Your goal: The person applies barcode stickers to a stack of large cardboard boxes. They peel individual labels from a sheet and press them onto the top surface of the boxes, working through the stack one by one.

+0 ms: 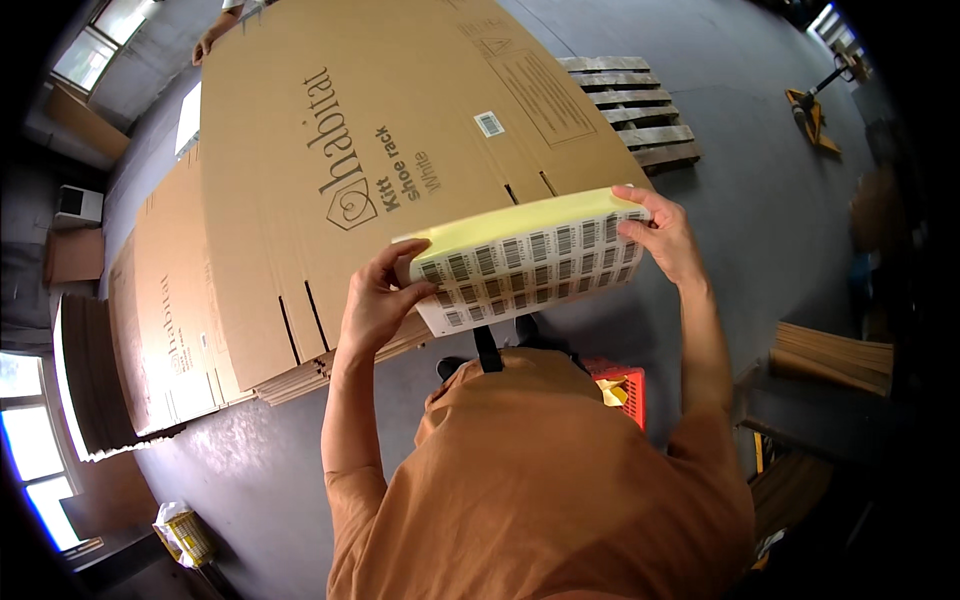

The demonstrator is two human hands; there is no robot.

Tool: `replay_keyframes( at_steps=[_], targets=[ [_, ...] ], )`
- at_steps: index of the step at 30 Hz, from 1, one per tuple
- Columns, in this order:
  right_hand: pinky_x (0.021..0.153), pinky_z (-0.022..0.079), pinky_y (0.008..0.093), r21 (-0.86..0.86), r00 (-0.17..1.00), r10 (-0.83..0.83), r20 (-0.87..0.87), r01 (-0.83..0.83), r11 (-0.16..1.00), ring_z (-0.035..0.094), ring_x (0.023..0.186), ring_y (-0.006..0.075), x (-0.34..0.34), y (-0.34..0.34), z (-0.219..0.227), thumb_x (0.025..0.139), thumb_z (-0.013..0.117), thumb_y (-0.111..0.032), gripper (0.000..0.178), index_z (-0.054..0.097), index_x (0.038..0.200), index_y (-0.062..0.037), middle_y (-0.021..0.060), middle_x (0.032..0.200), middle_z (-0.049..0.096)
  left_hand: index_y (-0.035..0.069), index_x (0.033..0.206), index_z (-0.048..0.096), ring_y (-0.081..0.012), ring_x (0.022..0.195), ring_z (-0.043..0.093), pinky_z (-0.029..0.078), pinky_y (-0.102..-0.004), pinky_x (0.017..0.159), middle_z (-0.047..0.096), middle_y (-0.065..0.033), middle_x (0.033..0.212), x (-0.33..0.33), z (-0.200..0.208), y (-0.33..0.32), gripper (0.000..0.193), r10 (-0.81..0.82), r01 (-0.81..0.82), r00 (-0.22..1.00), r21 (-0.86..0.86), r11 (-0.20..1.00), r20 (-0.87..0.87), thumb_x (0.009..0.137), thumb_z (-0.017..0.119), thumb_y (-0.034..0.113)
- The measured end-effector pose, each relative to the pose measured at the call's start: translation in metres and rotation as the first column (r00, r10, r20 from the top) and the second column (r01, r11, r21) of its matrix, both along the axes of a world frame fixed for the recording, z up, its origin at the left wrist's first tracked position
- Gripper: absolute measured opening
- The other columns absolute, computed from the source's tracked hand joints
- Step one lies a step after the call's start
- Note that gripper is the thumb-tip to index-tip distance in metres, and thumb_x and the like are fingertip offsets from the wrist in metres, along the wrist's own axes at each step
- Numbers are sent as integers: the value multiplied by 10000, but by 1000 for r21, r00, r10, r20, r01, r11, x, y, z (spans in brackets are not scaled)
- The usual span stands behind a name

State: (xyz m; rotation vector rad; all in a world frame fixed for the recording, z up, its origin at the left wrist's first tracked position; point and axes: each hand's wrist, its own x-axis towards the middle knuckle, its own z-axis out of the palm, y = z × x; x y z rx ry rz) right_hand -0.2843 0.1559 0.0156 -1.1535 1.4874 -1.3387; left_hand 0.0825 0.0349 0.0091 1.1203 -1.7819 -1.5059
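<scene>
Between my two hands is a sheet of barcode labels with a pale yellow backing strip along its far edge. My left hand pinches the left end, thumb on the printed face. At the other end my right hand grips the upper right corner between thumb and fingers. The sheet is held up over the near edge of a stack of flat brown cardboard cartons. A small white barcode label is stuck on the top carton, beyond the sheet.
Another carton stack stands to the left. A person's hand rests at the far left carton edge. Beyond are a wooden pallet and a yellow pallet jack. A red crate sits by my right side; more cardboard lies at right.
</scene>
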Motion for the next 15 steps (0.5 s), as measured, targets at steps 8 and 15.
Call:
replay_keyframes(
  at_steps=[8,15],
  targets=[
    [731,485,280,222,957,12,-291,56,974,587,824,121,-13,68,-14,836,733,-67,103,683,899,-3,38,902,639,-12,927,705,-105,915,636,508,-252,736,645,-88,1107,-22,5,11,203,28,44,944,-210,977,328,740,781,10],
    [941,437,409,-125,607,-102,-788,5,992,545,1099,307,50,25,11,768,772,-149,278,670,1016,-77,118,1174,555,-53,960,631,-107,838,658,523,-265,700,710,-95,960,-55,-6,22,151,-36,78,972,175,981,-231,909,663,85]
  ],
)
